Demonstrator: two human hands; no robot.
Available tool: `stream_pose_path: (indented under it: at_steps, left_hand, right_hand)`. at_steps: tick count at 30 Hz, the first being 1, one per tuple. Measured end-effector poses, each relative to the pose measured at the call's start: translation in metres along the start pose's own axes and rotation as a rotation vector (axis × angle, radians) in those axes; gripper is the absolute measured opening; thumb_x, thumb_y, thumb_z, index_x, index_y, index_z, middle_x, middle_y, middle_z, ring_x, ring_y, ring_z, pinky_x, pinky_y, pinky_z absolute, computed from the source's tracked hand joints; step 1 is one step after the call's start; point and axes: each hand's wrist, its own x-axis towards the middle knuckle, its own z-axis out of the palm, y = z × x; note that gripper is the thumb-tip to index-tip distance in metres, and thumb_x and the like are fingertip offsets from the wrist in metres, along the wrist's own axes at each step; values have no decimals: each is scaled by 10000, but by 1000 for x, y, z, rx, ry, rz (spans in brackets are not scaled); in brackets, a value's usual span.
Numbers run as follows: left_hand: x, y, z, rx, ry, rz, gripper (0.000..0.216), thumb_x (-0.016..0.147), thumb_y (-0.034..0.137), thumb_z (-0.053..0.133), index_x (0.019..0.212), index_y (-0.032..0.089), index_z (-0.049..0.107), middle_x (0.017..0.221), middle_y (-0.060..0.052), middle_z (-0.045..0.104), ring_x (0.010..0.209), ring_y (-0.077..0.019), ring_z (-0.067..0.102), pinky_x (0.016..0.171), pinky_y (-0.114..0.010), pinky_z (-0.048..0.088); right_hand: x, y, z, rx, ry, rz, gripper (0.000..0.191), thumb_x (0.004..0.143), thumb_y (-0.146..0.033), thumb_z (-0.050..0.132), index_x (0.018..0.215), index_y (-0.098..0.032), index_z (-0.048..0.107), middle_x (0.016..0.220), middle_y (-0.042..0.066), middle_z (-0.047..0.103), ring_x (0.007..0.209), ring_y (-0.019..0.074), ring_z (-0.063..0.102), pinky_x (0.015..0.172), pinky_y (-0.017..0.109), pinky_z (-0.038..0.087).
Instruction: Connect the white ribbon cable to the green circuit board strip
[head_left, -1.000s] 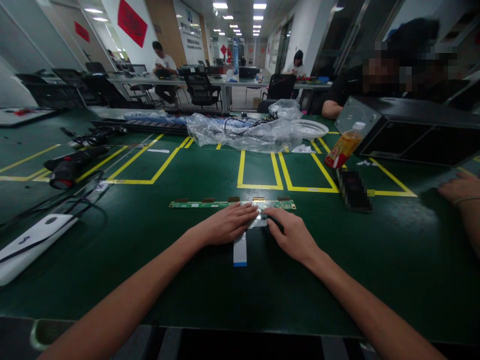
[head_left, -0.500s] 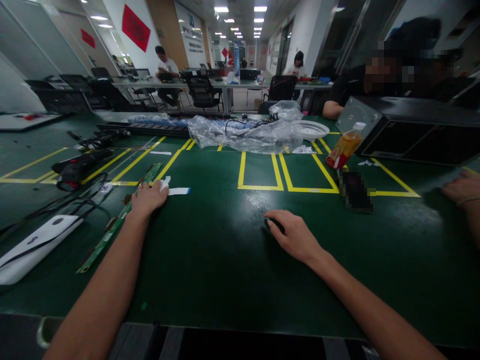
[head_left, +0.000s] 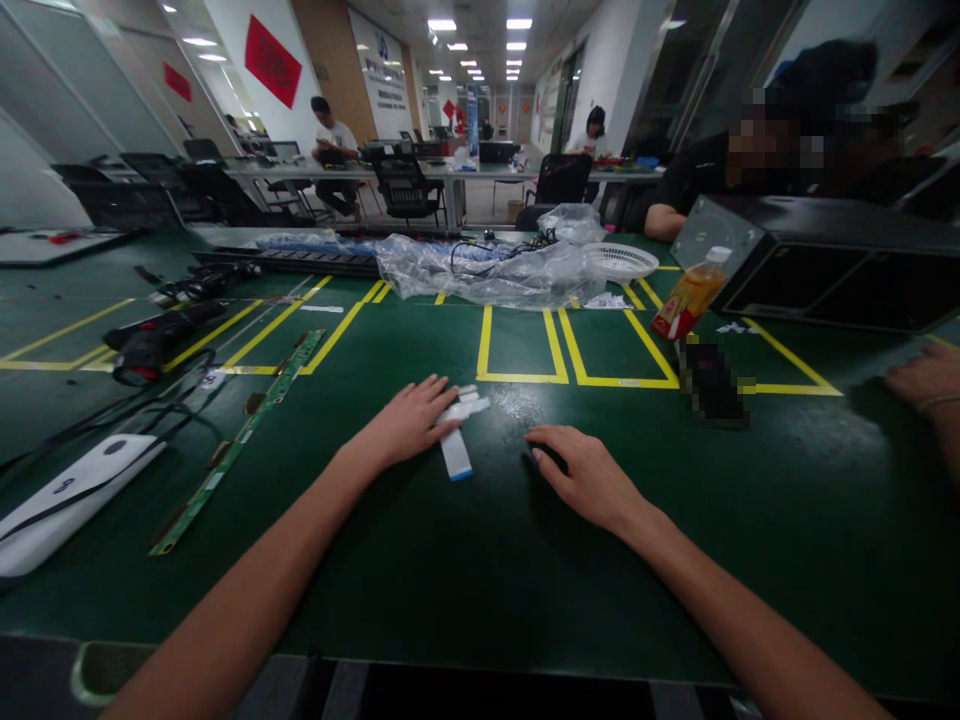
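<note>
My left hand (head_left: pixel 405 418) is over the middle of the green table, palm down, its thumb and index finger closed on a white flat ribbon cable (head_left: pixel 455 453). The cable has a blue end that points toward me; its folded part shows beyond the fingertips. My right hand (head_left: pixel 589 472) rests on the table a short way to the right, fingers slightly bent, a gap between thumb and index finger, nothing in it. A long narrow green circuit board (head_left: pixel 244 435) lies slantwise to the left of my left hand, apart from it.
On the left are a white device (head_left: pixel 82 500) with a black cable and a dark handheld tool (head_left: pixel 154 345). Clear plastic wrap (head_left: pixel 495 265) lies across the back. To the right stand a drink bottle (head_left: pixel 691 292), a phone (head_left: pixel 712 385) and a black case (head_left: pixel 840 265). A co-worker's hand (head_left: pixel 930 380) is at the right edge.
My left hand has moved right, away from the circuit board, taking the ribbon cable along; the cable's blue end has turned toward me. My right hand has hardly moved.
</note>
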Motion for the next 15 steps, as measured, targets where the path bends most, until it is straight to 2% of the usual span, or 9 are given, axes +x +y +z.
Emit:
stream_pose_path:
  at_steps: [2, 4, 7, 10, 13, 15]
  left_hand:
    - [1, 34, 0, -34, 12, 182, 635, 1038, 567, 381, 1581, 239, 342, 1646, -137, 282, 1527, -309, 235, 1209, -497, 243]
    - [0, 58, -1, -58, 21, 284, 644, 1029, 588, 398, 1582, 265, 333, 1654, -135, 262, 1530, -303, 228, 1211, -491, 238]
    - [2, 66, -1, -80, 26, 285, 629, 1045, 593, 332, 1572, 251, 351, 1646, -121, 289, 1523, -285, 254, 1211, -489, 241]
    - [5, 36, -3, -45, 50, 83, 609, 1060, 554, 291, 1547, 205, 399, 1621, -119, 348, 1509, -287, 288, 1211, -506, 239]
    - [1, -17, -6, 35, 105, -317, 615, 1054, 512, 311, 1525, 133, 425, 1614, -168, 343, 1499, -345, 292, 1189, -572, 258]
    - [-10, -53, -10, 62, 141, -581, 606, 1050, 495, 329, 1480, 91, 468, 1579, -214, 381, 1468, -376, 339, 1151, -583, 323]
  right_hand:
    - [-1, 1, 4, -36, -38, -19, 409, 988, -284, 505, 1364, -160, 608, 1423, 137, 619, 1323, 266, 564, 1118, 483, 452]
    - [-2, 2, 9, -76, -76, -50, 491, 977, -305, 525, 1439, -140, 544, 1499, 148, 545, 1394, 276, 493, 1162, 496, 400]
    - [-3, 5, 16, -126, -119, -81, 508, 978, -336, 523, 1459, -173, 534, 1526, 130, 517, 1427, 279, 451, 1188, 515, 357]
    - [-4, 8, 17, -126, -128, -84, 500, 979, -341, 522, 1460, -207, 539, 1529, 114, 517, 1427, 274, 453, 1186, 518, 359]
    - [-5, 9, 14, -88, -109, -76, 501, 982, -338, 527, 1466, -208, 533, 1542, 108, 502, 1428, 273, 451, 1181, 511, 373]
    - [-5, 9, 11, -66, -97, -59, 495, 983, -341, 530, 1459, -203, 542, 1535, 111, 510, 1418, 277, 464, 1175, 508, 385]
